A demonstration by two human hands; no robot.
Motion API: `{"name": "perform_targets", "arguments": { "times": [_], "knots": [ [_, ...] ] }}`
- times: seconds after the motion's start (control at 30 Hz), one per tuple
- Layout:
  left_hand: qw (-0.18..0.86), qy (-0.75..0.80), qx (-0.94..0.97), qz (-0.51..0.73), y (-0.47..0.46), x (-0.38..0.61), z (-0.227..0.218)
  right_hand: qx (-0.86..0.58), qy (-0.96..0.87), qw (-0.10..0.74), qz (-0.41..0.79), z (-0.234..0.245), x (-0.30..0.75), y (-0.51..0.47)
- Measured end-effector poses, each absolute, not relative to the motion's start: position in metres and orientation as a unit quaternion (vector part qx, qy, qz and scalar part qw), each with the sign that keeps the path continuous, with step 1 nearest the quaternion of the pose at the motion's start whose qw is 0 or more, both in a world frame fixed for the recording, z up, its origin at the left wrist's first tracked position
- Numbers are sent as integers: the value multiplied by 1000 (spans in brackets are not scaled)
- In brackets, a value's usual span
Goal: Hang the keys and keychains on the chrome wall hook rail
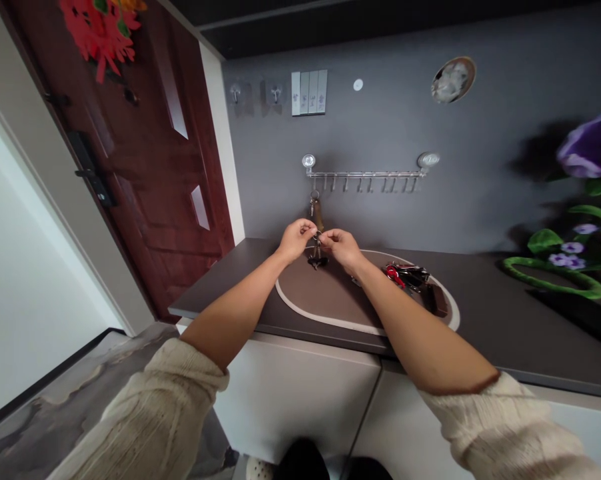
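My left hand (296, 240) and my right hand (341, 248) meet above the left part of a brown oval mat with a pale border (325, 319). Fingertips of both are pinched on the ring of a small bunch of keys (318, 261), which dangles dark below them. Just behind, a key ring with a brownish fob (317, 213) hangs from the left end of a clear hook rail (368, 175) on the wall. Beyond my right forearm, several keys with a red piece among them (395, 274) lie on the mat beside a dark brown block-like item (437, 300).
The mat rests on a dark countertop (485, 320) over white cabinet doors (300, 393). Two clear hooks (275, 94) and a switch panel (309, 93) are on the grey wall. Purple artificial flowers (590, 143) stand right; a dark red door (145, 160) is left.
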State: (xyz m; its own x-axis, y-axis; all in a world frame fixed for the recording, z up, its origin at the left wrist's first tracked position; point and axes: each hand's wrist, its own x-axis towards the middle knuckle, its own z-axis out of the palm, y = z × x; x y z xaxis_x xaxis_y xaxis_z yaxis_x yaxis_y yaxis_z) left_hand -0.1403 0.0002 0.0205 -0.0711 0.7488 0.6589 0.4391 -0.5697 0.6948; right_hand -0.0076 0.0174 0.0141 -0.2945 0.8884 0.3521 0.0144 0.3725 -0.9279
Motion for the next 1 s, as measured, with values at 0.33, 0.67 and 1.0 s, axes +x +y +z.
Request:
{"name": "perform_targets", "arguments": {
  "times": [0.33, 0.67, 1.0],
  "knots": [
    [111, 485, 638, 587, -2, -137, 20, -335, -683, 517, 391, 14, -2, 22],
    [52, 518, 682, 514, 5, -140, 7, -308, -598, 567, 475, 26, 4, 19],
    [41, 534, 700, 472, 12, -143, -1, -295, -499, 601, 550, 71, -8, 32]
  ]
}}
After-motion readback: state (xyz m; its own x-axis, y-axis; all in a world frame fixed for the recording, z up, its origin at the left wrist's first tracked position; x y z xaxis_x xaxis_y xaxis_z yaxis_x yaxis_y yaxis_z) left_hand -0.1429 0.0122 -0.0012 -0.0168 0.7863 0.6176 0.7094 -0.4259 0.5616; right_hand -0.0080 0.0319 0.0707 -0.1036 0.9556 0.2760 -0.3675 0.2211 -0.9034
